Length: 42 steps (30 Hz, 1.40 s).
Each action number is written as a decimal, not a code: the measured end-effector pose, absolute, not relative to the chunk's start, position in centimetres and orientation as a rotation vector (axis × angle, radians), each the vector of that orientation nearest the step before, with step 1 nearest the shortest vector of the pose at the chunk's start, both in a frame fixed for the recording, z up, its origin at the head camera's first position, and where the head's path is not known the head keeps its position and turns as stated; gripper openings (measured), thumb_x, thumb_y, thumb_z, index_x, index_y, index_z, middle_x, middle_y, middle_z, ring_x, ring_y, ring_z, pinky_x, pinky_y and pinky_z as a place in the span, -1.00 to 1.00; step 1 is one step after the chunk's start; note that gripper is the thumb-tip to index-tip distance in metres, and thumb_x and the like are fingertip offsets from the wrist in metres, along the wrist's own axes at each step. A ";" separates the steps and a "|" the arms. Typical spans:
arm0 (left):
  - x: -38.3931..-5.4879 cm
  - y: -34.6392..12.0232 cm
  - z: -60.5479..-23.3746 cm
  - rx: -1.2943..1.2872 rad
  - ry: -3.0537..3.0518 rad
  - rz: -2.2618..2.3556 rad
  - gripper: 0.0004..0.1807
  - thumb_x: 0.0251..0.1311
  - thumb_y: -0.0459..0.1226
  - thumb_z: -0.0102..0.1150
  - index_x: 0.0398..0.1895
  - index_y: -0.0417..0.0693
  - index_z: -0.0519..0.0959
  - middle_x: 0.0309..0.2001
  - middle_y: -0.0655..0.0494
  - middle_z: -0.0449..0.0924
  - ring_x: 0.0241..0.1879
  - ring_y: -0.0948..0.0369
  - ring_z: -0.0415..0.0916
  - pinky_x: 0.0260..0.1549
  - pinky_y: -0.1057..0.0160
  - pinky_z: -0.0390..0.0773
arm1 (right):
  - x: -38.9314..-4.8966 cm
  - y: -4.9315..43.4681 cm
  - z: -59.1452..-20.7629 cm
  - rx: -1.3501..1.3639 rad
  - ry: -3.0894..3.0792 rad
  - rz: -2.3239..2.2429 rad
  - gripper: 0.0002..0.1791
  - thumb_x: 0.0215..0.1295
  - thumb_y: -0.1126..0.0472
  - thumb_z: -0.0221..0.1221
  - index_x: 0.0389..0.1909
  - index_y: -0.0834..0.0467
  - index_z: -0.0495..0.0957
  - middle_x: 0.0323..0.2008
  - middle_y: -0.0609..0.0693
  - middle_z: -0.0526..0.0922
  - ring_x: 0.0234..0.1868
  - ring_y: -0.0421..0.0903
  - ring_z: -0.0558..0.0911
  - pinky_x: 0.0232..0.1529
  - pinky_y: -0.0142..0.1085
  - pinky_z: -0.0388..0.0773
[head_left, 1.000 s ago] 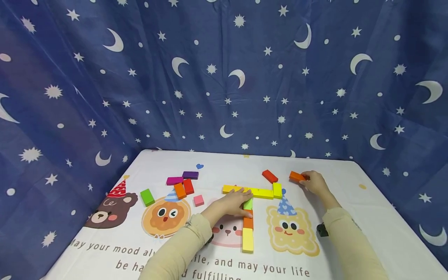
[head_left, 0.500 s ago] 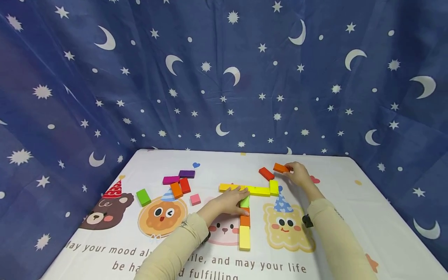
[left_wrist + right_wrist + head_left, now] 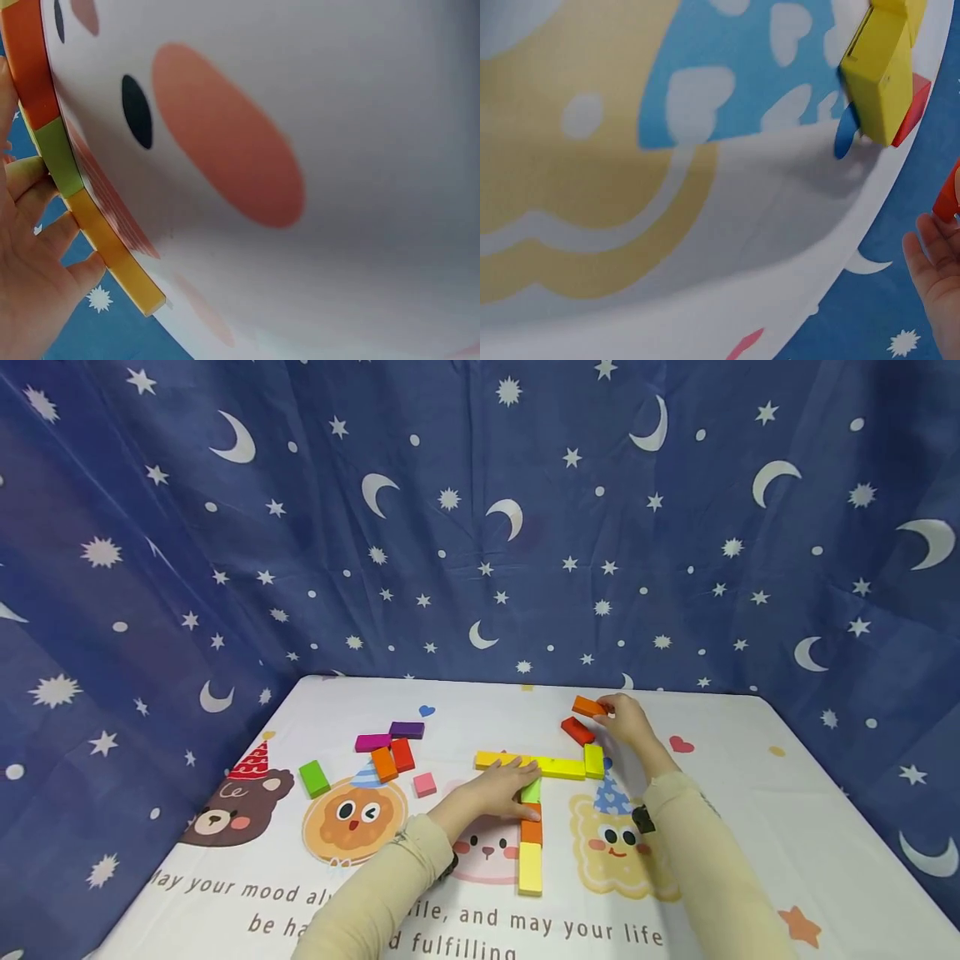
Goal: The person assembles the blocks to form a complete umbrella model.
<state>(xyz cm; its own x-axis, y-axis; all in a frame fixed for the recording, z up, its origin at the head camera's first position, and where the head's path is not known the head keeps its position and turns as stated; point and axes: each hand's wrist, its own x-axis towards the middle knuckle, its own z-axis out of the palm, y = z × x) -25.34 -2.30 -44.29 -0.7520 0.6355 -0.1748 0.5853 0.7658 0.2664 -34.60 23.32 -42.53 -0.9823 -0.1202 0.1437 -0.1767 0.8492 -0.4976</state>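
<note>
My right hand (image 3: 628, 723) pinches an orange block (image 3: 588, 707) near the table's far side, just beyond a tilted red block (image 3: 577, 731). In the right wrist view only part of that hand (image 3: 939, 281) and the block (image 3: 946, 196) show at the right edge. A T of blocks lies mid-table: a yellow row (image 3: 564, 768) across the top, a stem of light green (image 3: 531, 792), orange (image 3: 532, 832) and pale yellow (image 3: 529, 869). One short yellow block (image 3: 593, 762) meets the row's right end, beside the red one. My left hand (image 3: 491, 792) rests over the T's junction, spread fingers touching its blocks.
To the left lie loose blocks: green (image 3: 314, 778), orange (image 3: 384, 765), red (image 3: 402, 755), magenta (image 3: 372, 742), purple (image 3: 407, 730) and a small pink one (image 3: 424, 784). A starry blue curtain (image 3: 450, 568) stands behind the white printed tablecloth (image 3: 720, 760).
My right hand has carried the orange block leftward and toward the far edge, from right of the red block to just beyond it. The left hand has stayed on the T.
</note>
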 end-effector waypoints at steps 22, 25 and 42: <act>-25.3 -2.4 -44.3 0.966 2.717 0.284 -0.13 0.09 0.19 0.16 0.42 0.05 0.18 0.45 0.16 0.12 0.48 0.10 -0.06 0.43 -0.04 -0.01 | -37.0 20.5 -42.0 0.182 -2.953 0.927 -0.60 0.23 0.31 0.20 0.07 0.38 0.50 0.01 0.32 0.56 0.01 0.18 0.51 0.17 -0.03 0.47; -25.3 -2.4 -44.3 0.972 2.720 0.281 -0.13 0.09 0.19 0.16 0.42 0.06 0.18 0.45 0.16 0.12 0.48 0.10 -0.06 0.42 -0.03 -0.01 | -37.5 20.3 -42.3 0.165 -2.964 0.940 -0.60 0.23 0.30 0.21 0.07 0.38 0.50 0.01 0.32 0.56 0.00 0.17 0.50 0.17 -0.03 0.47; -25.3 -2.4 -44.0 0.971 2.724 0.279 -0.14 0.09 0.19 0.16 0.43 0.06 0.18 0.45 0.16 0.11 0.48 0.10 -0.05 0.43 -0.03 0.00 | -39.3 19.1 -43.7 0.167 -2.975 0.950 -0.59 0.19 0.25 0.25 0.02 0.39 0.53 -0.07 0.31 0.60 -0.14 0.10 0.52 0.11 -0.07 0.51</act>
<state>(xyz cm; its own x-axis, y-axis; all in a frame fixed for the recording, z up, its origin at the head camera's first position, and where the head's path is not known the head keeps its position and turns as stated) -25.27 -2.40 -44.02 -0.7517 0.6407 -0.1561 0.5956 0.7613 0.2562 -39.31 19.09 -43.69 -0.9942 -0.0971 0.0459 -0.1057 0.8100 -0.5769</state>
